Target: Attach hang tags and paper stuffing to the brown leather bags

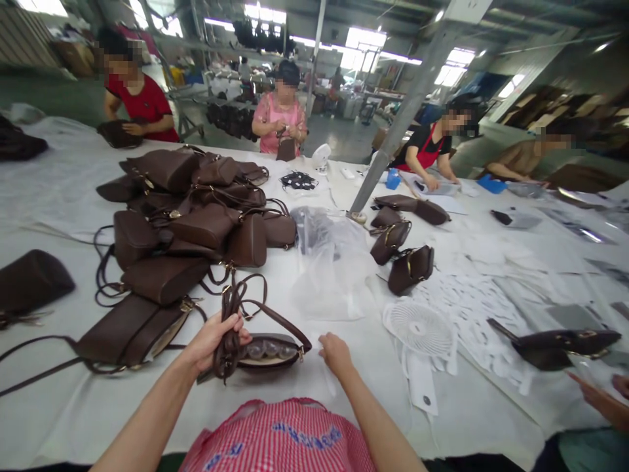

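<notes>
My left hand is closed around a gathered bundle of dark brown bag strap. Just beside it lies a brown handbag with its top open, and clear bubble padding shows inside. The bag's short strap arches up to a metal ring and zipper pull at the right end. Right of that end, apart from the bag, my right hand hovers low over the white table with curled fingers; whether anything is pinched in them is hidden. Another open bag lies to the left of my left hand.
A heap of brown bags rises ahead on the left. Clear plastic bags lie in the middle. A white fan and several finished-looking bags are on the right. Co-workers line the far side; a person's hand shows at right.
</notes>
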Demonstrator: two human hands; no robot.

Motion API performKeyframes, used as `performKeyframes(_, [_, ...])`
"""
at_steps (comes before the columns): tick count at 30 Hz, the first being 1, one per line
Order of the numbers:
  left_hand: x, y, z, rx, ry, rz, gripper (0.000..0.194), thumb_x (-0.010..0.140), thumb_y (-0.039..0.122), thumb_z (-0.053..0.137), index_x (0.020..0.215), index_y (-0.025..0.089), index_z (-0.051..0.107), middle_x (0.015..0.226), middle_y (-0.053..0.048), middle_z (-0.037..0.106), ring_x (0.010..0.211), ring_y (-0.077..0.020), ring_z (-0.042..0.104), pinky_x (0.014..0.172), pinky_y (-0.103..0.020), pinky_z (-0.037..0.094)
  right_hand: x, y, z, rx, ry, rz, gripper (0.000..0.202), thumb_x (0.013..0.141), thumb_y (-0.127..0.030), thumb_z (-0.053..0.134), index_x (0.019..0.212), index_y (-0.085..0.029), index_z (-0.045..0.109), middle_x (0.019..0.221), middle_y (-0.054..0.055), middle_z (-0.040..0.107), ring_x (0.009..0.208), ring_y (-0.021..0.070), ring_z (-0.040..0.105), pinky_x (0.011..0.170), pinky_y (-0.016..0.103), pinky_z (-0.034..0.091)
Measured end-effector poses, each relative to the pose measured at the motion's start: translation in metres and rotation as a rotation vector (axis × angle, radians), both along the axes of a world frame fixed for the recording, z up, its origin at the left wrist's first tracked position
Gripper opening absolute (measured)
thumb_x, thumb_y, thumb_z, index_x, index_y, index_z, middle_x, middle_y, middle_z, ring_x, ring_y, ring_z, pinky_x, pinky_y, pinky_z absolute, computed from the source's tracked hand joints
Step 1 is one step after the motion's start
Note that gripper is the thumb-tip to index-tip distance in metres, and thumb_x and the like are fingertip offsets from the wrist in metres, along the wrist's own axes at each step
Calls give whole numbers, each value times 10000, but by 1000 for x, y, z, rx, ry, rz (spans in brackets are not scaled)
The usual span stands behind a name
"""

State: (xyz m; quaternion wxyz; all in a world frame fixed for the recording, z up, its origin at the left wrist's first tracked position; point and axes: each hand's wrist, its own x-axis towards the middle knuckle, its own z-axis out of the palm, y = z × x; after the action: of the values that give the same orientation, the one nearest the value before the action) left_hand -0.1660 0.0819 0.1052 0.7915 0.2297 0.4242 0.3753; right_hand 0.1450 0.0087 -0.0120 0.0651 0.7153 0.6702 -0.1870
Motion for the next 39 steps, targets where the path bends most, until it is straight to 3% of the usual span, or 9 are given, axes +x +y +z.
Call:
performKeyframes(3, [4,-3,3,4,-17,12,236,745,183,741,864,147,541,640,40,524,598,-130,619,666,-327,587,0,-9,-25,20,-14,-54,167,801,-74,573,939,-166,589,997,123,614,944,250,576,743,305,374])
performKeyframes(7, [10,-6,4,7,-9,54,220,753,183,733,853,144,541,627,53,510,540,-85,563,646,-304,584,10,-8,-42,47,62,-62,149,819,-56,506,873,-169,586,974,126,627,946,256,567,788,328,353])
performKeyframes(14, [29,-17,4,6,6,45,236,756,207,728,843,149,517,606,60,504,518,-79,533,603,-290,572,28,-5,-51,59,309,-199,163,764,-68,498,846,-186,575,815,52,643,816,214,589,701,288,362])
performKeyframes(19, [28,-22,2,-10,14,73,277,733,219,750,849,152,507,587,73,481,499,-66,503,569,-261,550,47,2,-45,25,593,-307,81,661,-149,543,720,-203,540,663,-14,589,710,183,560,663,263,386])
performKeyframes(23, [28,-25,3,-4,45,56,306,722,250,761,849,150,501,590,78,468,485,-53,473,561,-257,539,51,-3,-27,-62,859,-350,126,672,-299,558,743,-200,528,582,-35,530,615,168,547,584,263,418])
performKeyframes(26, [33,-25,6,4,66,32,340,715,303,764,845,158,485,605,83,462,464,-43,445,522,-239,515,43,-13,-2,-133,1057,-373,260,733,-439,535,812,-192,517,615,-43,507,536,121,515,499,234,420])
performKeyframes(32, [51,-22,17,90,121,-1,373,727,383,734,777,179,425,611,90,444,426,-27,386,448,-197,436,15,-25,69,-324,1725,-637,481,674,-589,714,737,-207,429,551,-121,356,355,2,157,291,131,126])
performKeyframes(35, [65,-25,25,108,75,-26,390,722,400,727,750,185,403,621,84,459,442,-30,407,471,-206,447,-8,-25,95,-406,1832,-630,526,667,-599,731,685,-218,369,504,-139,303,336,1,136,265,124,125])
performKeyframes(39, [85,-32,32,99,3,-110,401,716,404,725,717,193,384,557,106,404,404,-22,347,444,-201,431,-40,-20,109,-394,1803,-607,518,690,-601,716,712,-225,362,485,-152,284,324,3,142,266,115,154])
